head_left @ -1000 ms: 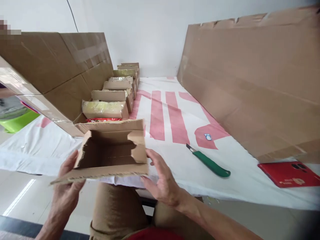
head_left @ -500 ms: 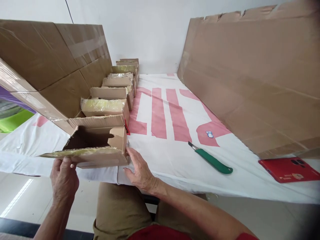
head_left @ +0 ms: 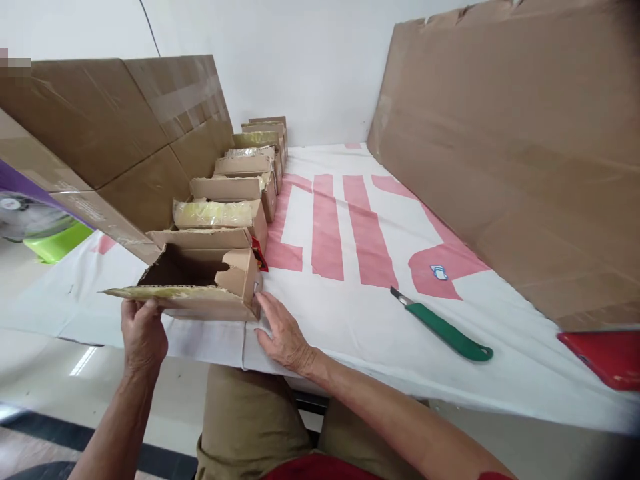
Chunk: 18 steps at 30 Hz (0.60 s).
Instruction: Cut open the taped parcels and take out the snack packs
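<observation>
So the small open-topped brown cardboard box [head_left: 200,283] sits at the near end of the row of similar cardboard boxes [head_left: 240,173], right at the table's front edge, touching the next box behind it. Looks to me like the placing step: the box is being lined up with the row.

The left hand [head_left: 144,333] is at the box's near left corner, fingers curled up under the yellowish taped flap that sticks out toward the camera, so it's pinching that flap rather than resting flat. The right hand [head_left: 283,330] lies on the white cloth with red stripes [head_left: 350,320], fingers spread and loose, fingertips touching the box's near right corner, not gripping anything.

Right of the box, well apart, there's a green-handled utility knife [head_left: 445,328] lying on the cloth, and further right a flat red thing [head_left: 607,357], half cut off by the frame. Big brown cardboard sheets [head_left: 500,153] lean against the wall behind.

My guess at what comes next: squaring the box flush with its neighbour needs a gentle push from both corners, and that floppy flap needs dealing with.
</observation>
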Each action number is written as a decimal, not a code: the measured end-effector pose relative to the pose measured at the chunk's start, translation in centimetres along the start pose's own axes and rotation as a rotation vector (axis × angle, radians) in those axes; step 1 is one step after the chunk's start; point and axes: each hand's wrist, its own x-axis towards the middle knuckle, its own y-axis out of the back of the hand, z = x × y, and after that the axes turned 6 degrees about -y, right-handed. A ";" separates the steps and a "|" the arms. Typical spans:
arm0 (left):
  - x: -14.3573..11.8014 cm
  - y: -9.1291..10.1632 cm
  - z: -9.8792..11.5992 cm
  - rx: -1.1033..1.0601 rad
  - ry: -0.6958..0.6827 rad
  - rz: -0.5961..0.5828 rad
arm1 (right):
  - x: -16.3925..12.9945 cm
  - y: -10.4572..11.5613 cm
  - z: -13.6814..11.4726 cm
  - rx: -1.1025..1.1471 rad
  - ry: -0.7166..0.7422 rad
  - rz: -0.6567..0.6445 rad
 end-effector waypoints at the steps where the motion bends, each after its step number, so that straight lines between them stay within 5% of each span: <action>1: 0.0 0.4 0.4 -0.058 0.000 0.003 | -0.1 -0.1 0.3 0.013 -0.004 0.023; 5: 0.7 1.6 1.9 -0.278 0.005 0.068 | -0.2 -0.3 0.7 0.013 0.017 0.125; 12: 2.4 2.0 2.3 -0.159 0.032 -0.001 | -0.5 -0.4 0.6 -0.109 0.166 0.176; 18: 2.8 1.7 1.7 -0.156 -0.019 0.069 | -0.5 -0.2 0.7 -0.129 0.138 0.116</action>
